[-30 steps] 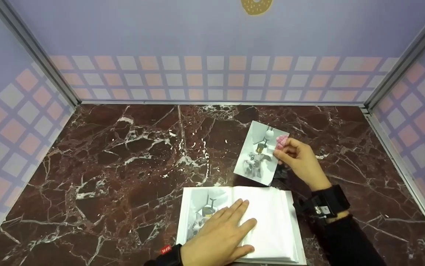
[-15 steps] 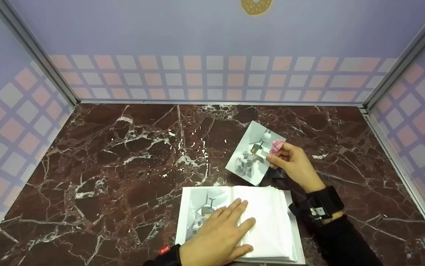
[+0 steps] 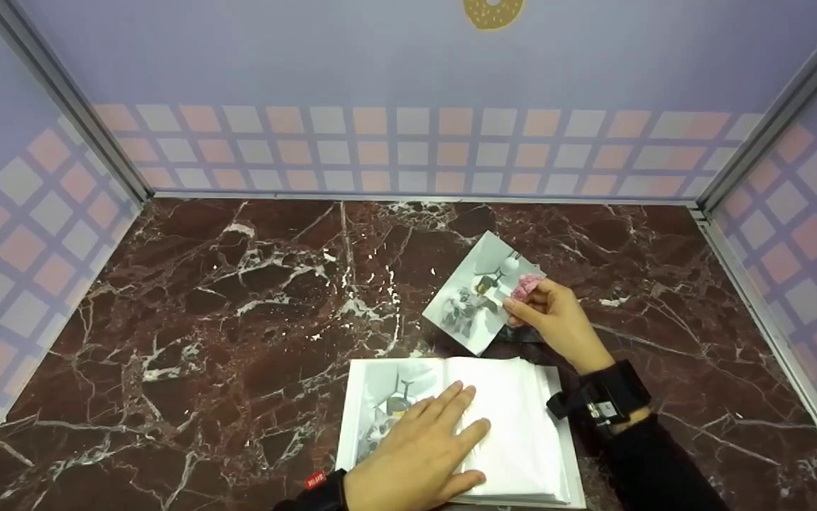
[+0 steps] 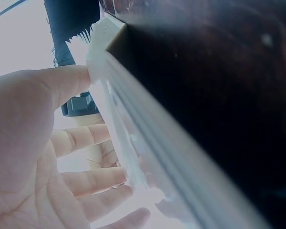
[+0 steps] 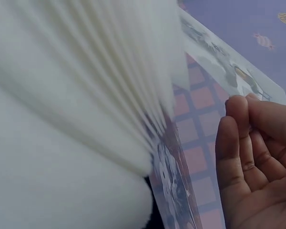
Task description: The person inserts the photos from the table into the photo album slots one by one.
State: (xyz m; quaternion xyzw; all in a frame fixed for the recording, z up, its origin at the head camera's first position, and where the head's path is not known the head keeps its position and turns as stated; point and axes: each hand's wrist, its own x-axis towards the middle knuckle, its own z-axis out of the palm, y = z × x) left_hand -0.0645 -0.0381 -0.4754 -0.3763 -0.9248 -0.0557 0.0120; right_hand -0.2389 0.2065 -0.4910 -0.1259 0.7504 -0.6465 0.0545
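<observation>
A small photo album point(image 3: 522, 426) lies open near the front edge. Its left page carries a grey photo point(image 3: 380, 404) with a dark branched shape, and its right page is white. My left hand point(image 3: 415, 447) rests spread across the middle of the pages, partly covering that photo; in the left wrist view its fingertips point(image 4: 117, 174) are on the sleeve. Beyond the album, my right hand point(image 3: 557, 319) pinches the right edge of a loose photo print point(image 3: 475, 298), grey with a pink flower-like patch point(image 3: 526, 287) beside the fingers. The print is tilted diagonally.
The tabletop point(image 3: 223, 319) is dark red marble with white veins. A back wall point(image 3: 408, 64) and side walls with pink and white checks enclose it. In the right wrist view, the album's fanned pages point(image 5: 86, 86) fill the left side.
My right hand has moved left and slightly down, and the loose print has turned clockwise with it. My left hand stays in place on the album.
</observation>
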